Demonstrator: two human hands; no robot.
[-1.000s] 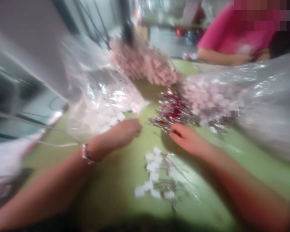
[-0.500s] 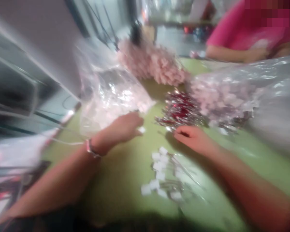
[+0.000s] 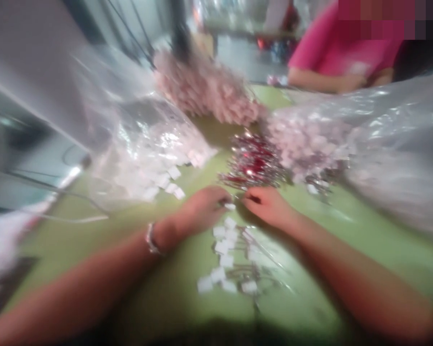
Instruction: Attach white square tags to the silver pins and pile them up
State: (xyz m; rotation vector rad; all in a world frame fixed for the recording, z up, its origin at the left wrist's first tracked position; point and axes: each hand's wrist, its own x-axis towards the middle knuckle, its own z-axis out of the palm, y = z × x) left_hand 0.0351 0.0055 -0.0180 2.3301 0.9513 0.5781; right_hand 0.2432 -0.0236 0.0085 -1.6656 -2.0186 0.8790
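Centrally, two hands [image 3: 204, 210] [image 3: 270, 206], one held piece [image 3: 230, 206]

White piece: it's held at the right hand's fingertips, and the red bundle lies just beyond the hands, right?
Not quite: the head view shows the white piece at the fingertips of the left hand, not the right hand. The red bundle does lie just beyond the hands.

The left hand [image 3: 207, 206] and right hand [image 3: 269, 204] face each other just apart, fingers [image 3: 221, 193] curled, forearms [image 3: 90, 274] slanting inward.
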